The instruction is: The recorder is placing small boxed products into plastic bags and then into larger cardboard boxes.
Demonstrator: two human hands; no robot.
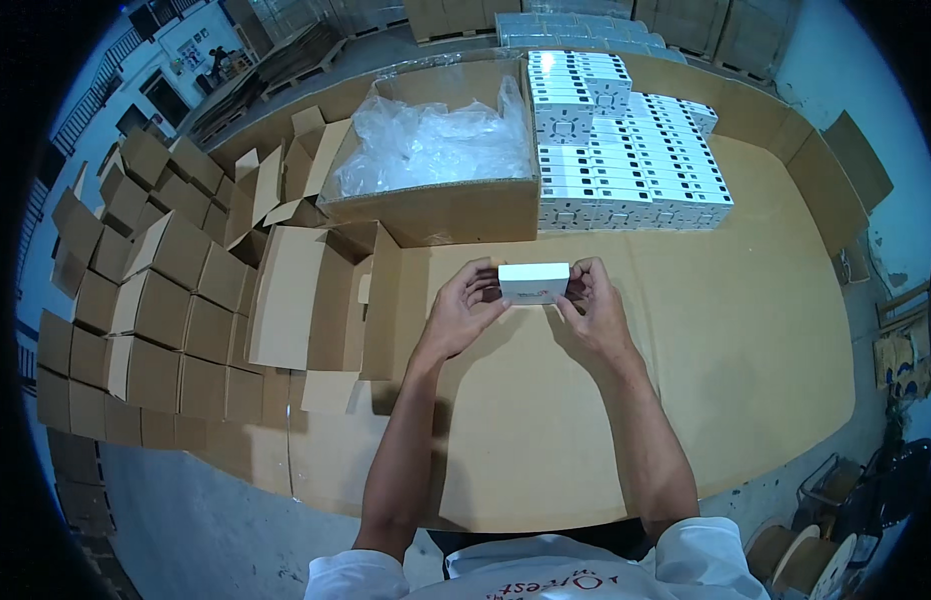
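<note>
- The small white box (534, 282) sits between the two hands, held up just above the cardboard-covered tabletop (746, 330), straight out in front of the person's chest.
- Its long axis runs left to right across the body, so each short end faces one palm.
- The left hand (464, 308) is clamped on the left end, fingers curled over the top edge; the right hand (592, 305) grips the right end the same way. Neither is nearer: the box is centred between them.
- The hands are apart only by the box's own length.
- Just to the left lies an open brown carton (316, 300), flaps spread, nearer the left hand.
- Beyond the box, farther from the person, stand a large carton of clear plastic bags (436, 140) and a stack of white boxes (626, 150), the stack lying toward the right hand's side.
</note>
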